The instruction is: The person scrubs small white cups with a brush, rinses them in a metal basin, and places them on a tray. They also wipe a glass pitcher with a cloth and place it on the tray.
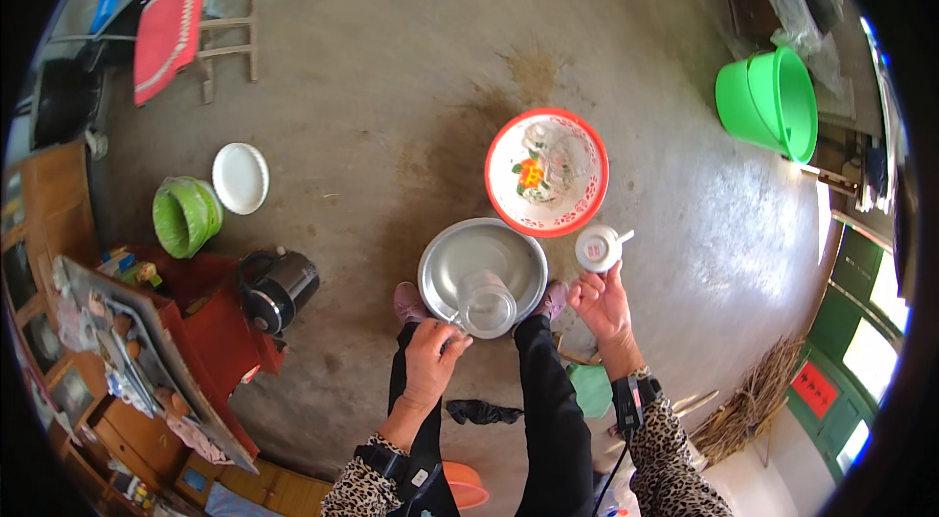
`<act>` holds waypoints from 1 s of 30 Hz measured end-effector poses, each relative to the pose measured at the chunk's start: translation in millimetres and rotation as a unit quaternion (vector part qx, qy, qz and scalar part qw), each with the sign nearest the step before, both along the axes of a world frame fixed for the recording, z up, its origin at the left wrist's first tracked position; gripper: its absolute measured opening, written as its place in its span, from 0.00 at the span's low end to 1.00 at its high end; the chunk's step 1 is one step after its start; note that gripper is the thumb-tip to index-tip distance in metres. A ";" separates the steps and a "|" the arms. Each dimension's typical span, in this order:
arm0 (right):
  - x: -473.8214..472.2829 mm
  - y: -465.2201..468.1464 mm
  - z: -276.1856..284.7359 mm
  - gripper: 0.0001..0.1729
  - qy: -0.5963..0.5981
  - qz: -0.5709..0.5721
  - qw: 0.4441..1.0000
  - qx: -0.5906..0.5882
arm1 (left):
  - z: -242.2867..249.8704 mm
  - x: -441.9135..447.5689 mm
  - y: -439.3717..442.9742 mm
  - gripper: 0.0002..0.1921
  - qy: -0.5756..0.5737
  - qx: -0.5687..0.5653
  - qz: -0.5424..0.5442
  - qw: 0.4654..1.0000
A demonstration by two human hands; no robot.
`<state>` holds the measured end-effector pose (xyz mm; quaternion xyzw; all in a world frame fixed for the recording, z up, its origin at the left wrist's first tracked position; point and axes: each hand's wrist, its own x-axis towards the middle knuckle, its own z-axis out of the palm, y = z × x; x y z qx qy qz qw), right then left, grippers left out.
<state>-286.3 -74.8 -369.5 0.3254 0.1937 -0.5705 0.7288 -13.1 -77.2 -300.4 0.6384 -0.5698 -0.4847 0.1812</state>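
Note:
My left hand is closed around the handle side of a clear glass mug or jug. That vessel is tilted over the near side of a metal basin, which stands on the floor between my feet. At its upper right, my right hand holds a small white cup by its edge. The cup's base faces up with a red mark, and its handle points right. Just beyond the metal basin stands a red-rimmed enamel basin with a flower pattern inside. Clear glass-like pieces lie in it.
A black kettle stands at the left near a red cabinet. Farther left are a green bin and a white lid. A green bucket stands at the right. Behind me lies a black cloth.

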 end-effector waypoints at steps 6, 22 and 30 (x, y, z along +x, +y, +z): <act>20.5 -1.2 92.6 0.24 0.185 0.273 0.944 0.010 | 77.2 25.8 22.6 0.08 0.033 0.029 0.023 0.999; 56.3 -24.2 256.2 0.19 0.348 0.333 0.875 0.051 | 207.8 105.8 68.3 0.08 0.092 -0.058 0.038 0.993; 98.0 -52.5 261.6 0.24 0.343 0.519 0.776 -0.104 | 241.6 147.5 169.5 0.09 0.071 -0.108 0.270 0.954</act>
